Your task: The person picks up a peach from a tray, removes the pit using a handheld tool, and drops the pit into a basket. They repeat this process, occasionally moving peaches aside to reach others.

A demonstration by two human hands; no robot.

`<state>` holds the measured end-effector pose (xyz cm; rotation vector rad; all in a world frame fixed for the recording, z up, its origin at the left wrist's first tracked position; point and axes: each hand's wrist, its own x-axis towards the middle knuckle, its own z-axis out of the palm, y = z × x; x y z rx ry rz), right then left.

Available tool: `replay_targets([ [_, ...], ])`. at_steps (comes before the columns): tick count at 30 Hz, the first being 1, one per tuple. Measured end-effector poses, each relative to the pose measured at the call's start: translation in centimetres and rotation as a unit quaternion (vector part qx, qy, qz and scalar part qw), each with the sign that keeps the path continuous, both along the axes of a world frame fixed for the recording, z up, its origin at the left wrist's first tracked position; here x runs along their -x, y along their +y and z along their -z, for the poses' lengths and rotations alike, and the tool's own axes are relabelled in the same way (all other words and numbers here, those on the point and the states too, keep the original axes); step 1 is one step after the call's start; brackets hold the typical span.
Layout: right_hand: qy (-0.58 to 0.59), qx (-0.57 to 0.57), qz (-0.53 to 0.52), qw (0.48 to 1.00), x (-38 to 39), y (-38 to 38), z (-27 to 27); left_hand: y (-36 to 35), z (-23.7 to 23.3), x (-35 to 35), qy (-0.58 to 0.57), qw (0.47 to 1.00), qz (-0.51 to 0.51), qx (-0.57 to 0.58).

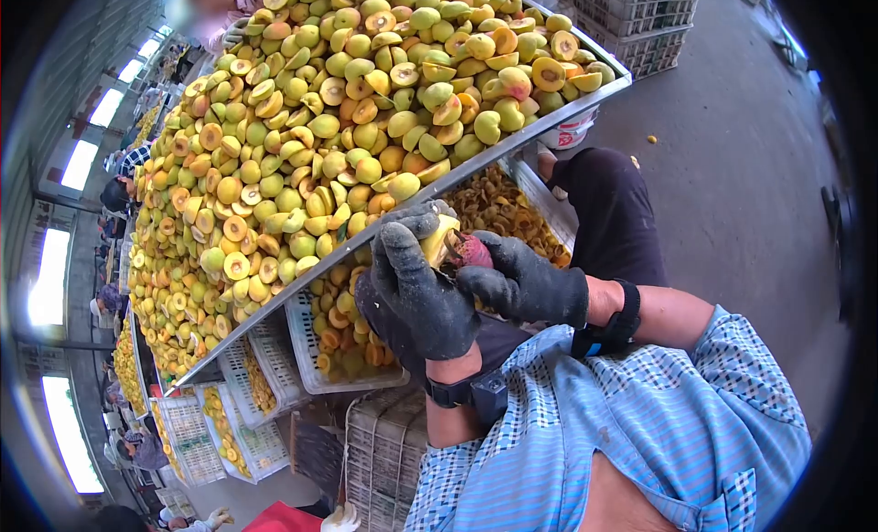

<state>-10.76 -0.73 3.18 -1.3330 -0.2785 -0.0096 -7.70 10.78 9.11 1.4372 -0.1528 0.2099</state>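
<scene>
My gloved left hand is closed around a yellow peach piece at the near edge of a metal-rimmed table. Gripped in my gloved right hand is a small tool with a dark red wrapped handle. Its working end meets the peach piece, and its tip is hidden. Both gloves are dark grey. Just beyond my hands, halved peaches lie heaped on the table, cut faces showing on many.
Below the table rim are a crate of brown-orange scraps and a white crate of peach halves. More crates stand left. Stacked crates and a white bucket are beyond. A person's gloved hand is across the heap.
</scene>
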Motion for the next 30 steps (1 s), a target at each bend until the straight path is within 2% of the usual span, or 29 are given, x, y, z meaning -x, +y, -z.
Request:
replay_targets([
  [4,0.01,-0.015,-0.041,0.999,0.1,-2.3,-0.6,-0.1,0.8,0.0,-0.03,0.999,0.004,-0.038],
  [5,-0.029,0.126,-0.002,0.992,0.0,-2.9,-0.7,-0.2,1.4,-0.1,-0.03,0.999,0.007,-0.016],
  [6,-0.065,0.261,0.039,0.962,0.0,-3.4,-0.6,-0.3,1.7,-0.1,-0.03,0.999,0.012,0.003],
  [7,-0.066,0.316,0.088,0.942,-0.5,-3.4,-0.1,-0.7,1.7,-0.1,-0.029,0.999,0.018,-0.002],
  [9,-0.047,0.297,0.094,0.949,-1.3,-3.3,0.4,-1.8,1.7,0.0,-0.013,0.999,-0.04,-0.032],
  [12,-0.013,0.239,0.106,0.965,-2.4,-2.0,2.5,-2.0,2.7,-1.4,0.023,0.999,-0.042,0.002],
  [14,0.055,0.106,0.019,0.993,-3.2,-1.5,4.5,-3.0,2.9,-2.2,0.015,0.998,-0.056,-0.018],
  [15,0.104,0.085,-0.034,0.99,-3.7,-1.7,5.0,-3.3,3.3,-2.7,0.021,0.997,-0.062,-0.037],
  [18,0.19,0.105,-0.066,0.974,-4.3,-2.9,6.6,-4.1,5.1,-4.0,0.06,0.995,-0.055,-0.063],
  [21,0.272,0.038,-0.093,0.957,-4.5,-4.4,7.2,-5.2,6.9,-5.9,0.044,0.993,-0.025,-0.104],
  [24,0.318,0.021,-0.135,0.938,-5.5,-5.9,8.5,-6.0,8.3,-7.2,0.097,0.991,0.017,-0.093],
  [25,0.324,0.011,-0.127,0.937,-5.7,-5.6,9.2,-6.6,8.5,-7.4,0.083,0.99,0.0,-0.113],
  [27,0.15,0.038,0.051,0.987,-6.7,-4.5,10.4,-7.9,9.2,-7.6,0.072,0.98,-0.066,-0.173],
  [30,0.17,0.004,0.037,0.985,-6.5,-5.6,10.0,-9.2,8.9,-7.7,0.05,0.985,-0.045,-0.16],
])
